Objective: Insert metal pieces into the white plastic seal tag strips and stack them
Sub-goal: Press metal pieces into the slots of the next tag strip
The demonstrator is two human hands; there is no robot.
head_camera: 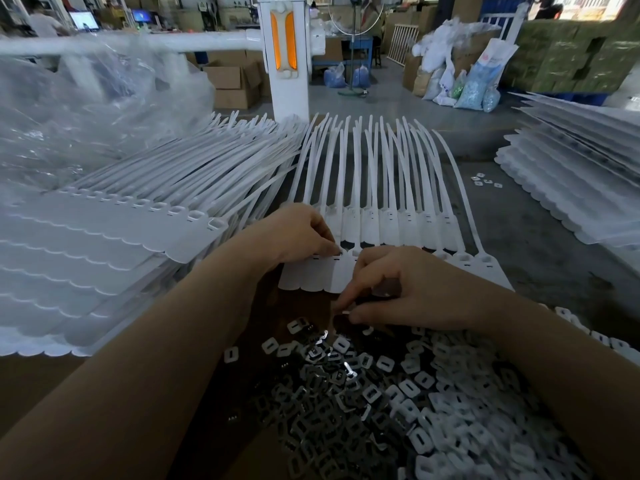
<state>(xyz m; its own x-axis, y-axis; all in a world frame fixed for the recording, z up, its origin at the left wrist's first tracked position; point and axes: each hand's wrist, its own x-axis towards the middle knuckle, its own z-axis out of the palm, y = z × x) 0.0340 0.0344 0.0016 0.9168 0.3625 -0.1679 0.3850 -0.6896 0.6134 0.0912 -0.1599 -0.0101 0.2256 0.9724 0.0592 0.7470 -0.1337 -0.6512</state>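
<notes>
Clearly the job is mid-run, judging from the one head view. A joined strip of flat white plastic seal tags with long thin tails (313, 278) lies on the brown table top (31, 382) directly ahead, its tails fanning away toward a white pillar with an orange panel (284, 46). The left hand (298, 233) rests on the tag heads, its curled fingertips pinching or pressing the edge of the strip at one slot; which of the two I cannot tell. The right hand (405, 289) sits just below that slot, fingers curled around what looks like a few small metal pieces, with one pinched at the fingertips; the piece itself is too blurred to be sure.

As for progress, a tall layered stack of white tag strips with open square sockets (121, 233) sits to the left, and another stack of white strips (571, 188) lies well apart on the right. Whether either holds finished or unfilled strips is not readable. The strip in hand appears only partly filled, so several slots likely remain.

No true container holds the supply: a loose heap of small square metal pieces with central slots (381, 393) spreads directly on the table near the wrists. Beyond, crumpled clear plastic bags (86, 109) sit at left, and open brown cardboard boxes (232, 81) stand on the floor, contents unseen.
</notes>
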